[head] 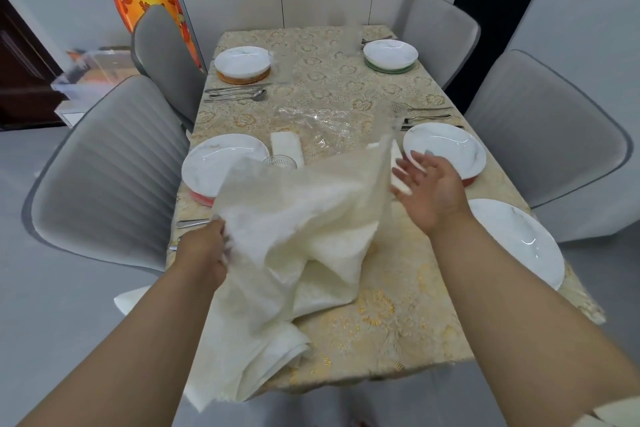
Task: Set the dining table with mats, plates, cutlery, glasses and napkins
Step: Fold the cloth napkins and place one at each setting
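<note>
— What have you got in your hands?

— My left hand [204, 246] grips one edge of a large cream-white cloth napkin [298, 232], lifted off the table with its lower folds hanging past the near edge at 6 o'clock. My right hand [427, 184] is spread, palm up, fingers straight, next to the napkin's raised corner (whether it touches the cloth, I cannot tell).

— And the table?

— A gold-patterned tablecloth [398, 322] covers it. At 9 o'clock sits a white marbled plate on a pink round mat [214, 163]; at 11 o'clock a white plate on an orange mat [242, 62], with a set of steel cutlery [239, 94] just in front of it. At 1 o'clock a white deep plate on a green mat [390, 54]; at 2 o'clock a white plate on a red mat [446, 149], forks beside it. A bare white plate [519, 239] lies at 4 o'clock.

— Anything holding anything?

— The plates hold nothing. A crumpled clear plastic bag [311, 125] lies in the middle, a folded white napkin [285, 146] beside it, and a cut-glass tumbler [280, 161] just beyond the cloth.
</note>
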The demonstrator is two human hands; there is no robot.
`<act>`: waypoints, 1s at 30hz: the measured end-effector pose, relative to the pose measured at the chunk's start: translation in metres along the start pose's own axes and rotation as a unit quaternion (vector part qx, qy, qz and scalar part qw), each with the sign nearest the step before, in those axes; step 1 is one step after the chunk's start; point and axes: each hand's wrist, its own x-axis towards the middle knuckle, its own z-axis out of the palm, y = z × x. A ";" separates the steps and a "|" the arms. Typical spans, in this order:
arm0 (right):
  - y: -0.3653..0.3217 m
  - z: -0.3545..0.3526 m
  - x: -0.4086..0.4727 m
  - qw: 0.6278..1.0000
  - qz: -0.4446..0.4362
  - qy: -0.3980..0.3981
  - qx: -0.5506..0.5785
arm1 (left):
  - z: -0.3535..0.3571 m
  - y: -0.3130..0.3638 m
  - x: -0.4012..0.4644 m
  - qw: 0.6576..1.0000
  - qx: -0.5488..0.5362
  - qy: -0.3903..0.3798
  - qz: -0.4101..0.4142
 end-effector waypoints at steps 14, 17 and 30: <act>0.086 -0.042 0.040 0.863 0.087 0.113 -0.485 | -0.028 -0.026 -0.014 0.996 0.022 -0.064 -0.056; 0.091 -0.036 0.044 0.820 0.074 0.070 -0.563 | -0.030 -0.028 -0.018 0.996 0.030 -0.071 -0.053; 0.065 -0.025 0.047 0.978 0.115 0.102 -0.140 | -0.047 -0.015 -0.003 0.996 0.047 -0.009 0.076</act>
